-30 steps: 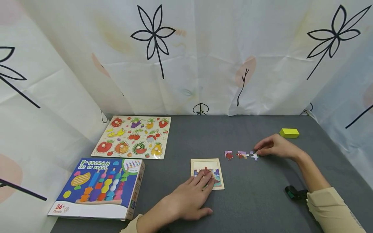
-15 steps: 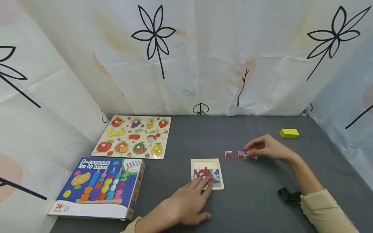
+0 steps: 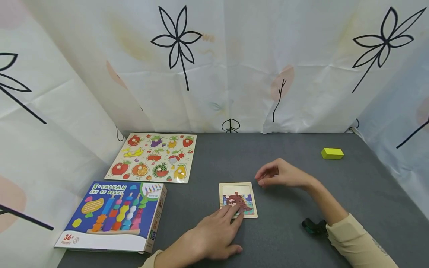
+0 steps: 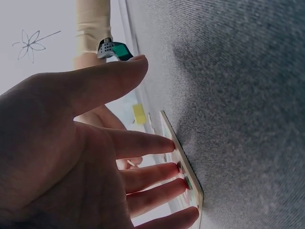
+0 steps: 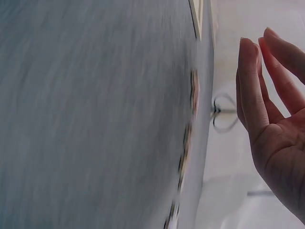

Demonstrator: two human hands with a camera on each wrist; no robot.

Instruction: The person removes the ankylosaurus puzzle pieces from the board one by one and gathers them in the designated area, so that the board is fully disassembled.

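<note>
Shifting the right hand leftward since a second ago, now hovering above the worktop near the puzzle board, holding thumb and fingers close but slightly apart, seemingly gripping nothing. Leaving three loose pieces lying in a row there, apparently adding none to the board yet. Keeping the left hand resting on the board, fingers straight and slightly spread.

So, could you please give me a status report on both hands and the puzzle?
Left hand on the puzzle. Right hand raised near loose pieces, nothing seen in grasp. Puzzle's far strip unfilled. In the way: left hand, over its near part.
</note>
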